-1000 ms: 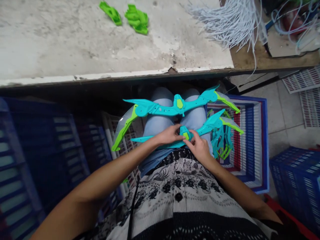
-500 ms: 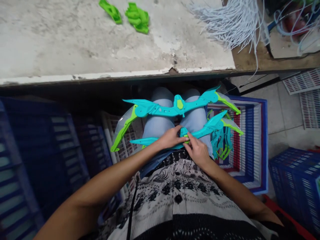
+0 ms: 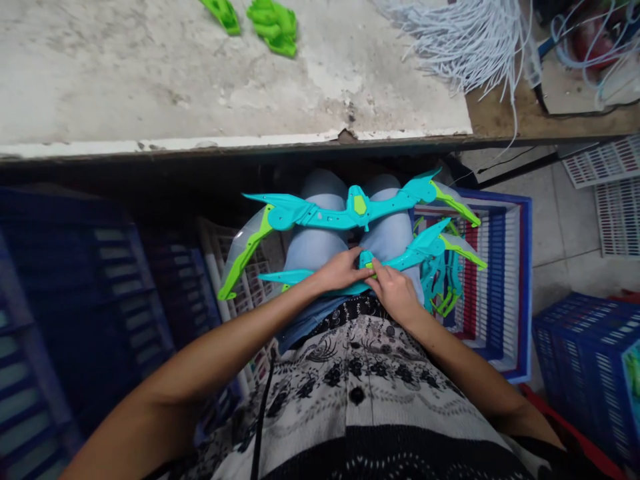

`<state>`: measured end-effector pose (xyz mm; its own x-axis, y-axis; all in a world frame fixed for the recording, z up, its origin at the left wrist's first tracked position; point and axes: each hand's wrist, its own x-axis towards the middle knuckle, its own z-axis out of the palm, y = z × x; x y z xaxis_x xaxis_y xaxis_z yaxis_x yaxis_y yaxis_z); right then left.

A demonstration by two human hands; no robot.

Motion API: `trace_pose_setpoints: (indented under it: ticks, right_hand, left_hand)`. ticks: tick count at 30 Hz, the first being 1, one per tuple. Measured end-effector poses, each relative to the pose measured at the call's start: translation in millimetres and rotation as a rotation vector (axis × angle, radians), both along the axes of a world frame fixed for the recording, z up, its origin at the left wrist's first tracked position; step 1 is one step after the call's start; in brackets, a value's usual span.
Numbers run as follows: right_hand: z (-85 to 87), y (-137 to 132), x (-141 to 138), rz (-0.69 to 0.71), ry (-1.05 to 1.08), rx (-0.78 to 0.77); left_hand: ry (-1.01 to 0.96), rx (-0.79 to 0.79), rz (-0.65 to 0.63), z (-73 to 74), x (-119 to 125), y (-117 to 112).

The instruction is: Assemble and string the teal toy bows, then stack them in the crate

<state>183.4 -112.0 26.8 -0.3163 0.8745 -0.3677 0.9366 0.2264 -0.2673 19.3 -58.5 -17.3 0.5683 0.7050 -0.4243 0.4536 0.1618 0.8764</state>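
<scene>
Two turquoise toy bows with lime-green limb ends lie across my lap. The nearer toy bow [image 3: 407,259] is close to my waist, and both hands meet at its middle. My left hand [image 3: 341,272] grips the bow just left of its centre, thumb pointing right. From the right, my right hand [image 3: 395,288] presses its fingers on the small lime-green piece [image 3: 369,266] at the bow's centre. Part of the nearer bow is hidden under my left hand and forearm. The farther toy bow [image 3: 327,219] rests over my thighs, untouched.
Ahead is a worn worktable [image 3: 175,80] with green plastic parts [image 3: 273,27] and a bundle of white cords [image 3: 465,43]. At my right, a blue-rimmed basket [image 3: 525,287] holds more turquoise and green parts. Blue crates [image 3: 580,353] stand farther right; others are at left.
The whole view has shifted slightly. Both hands stay at the middle of the nearer bow, with the right fingers a little more closed over the green piece.
</scene>
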Motion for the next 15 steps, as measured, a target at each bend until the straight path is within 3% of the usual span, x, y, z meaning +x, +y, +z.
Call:
trace_pose_setpoints:
  ticks: [4,9,12,15]
  right_hand:
    - [-0.5,4.4,1.2,-0.022,0.034,-0.064]
    - [3.7,29.0,14.0,-0.142,0.089,-0.292]
    - [5.9,44.0,14.5,-0.083,-0.006,-0.382]
    - [5.3,49.0,9.4,-0.012,-0.129,-0.359]
  left_hand:
    - [-0.047,-0.039,0.036,-2.6,0.6,0.6]
    - [-0.007,-0.076,0.078,2.0,5.8,-1.7]
    - [0.076,-0.035,0.091,2.7,8.5,-2.6]
    - [0.106,-0.034,0.112,1.1,8.5,-0.8]
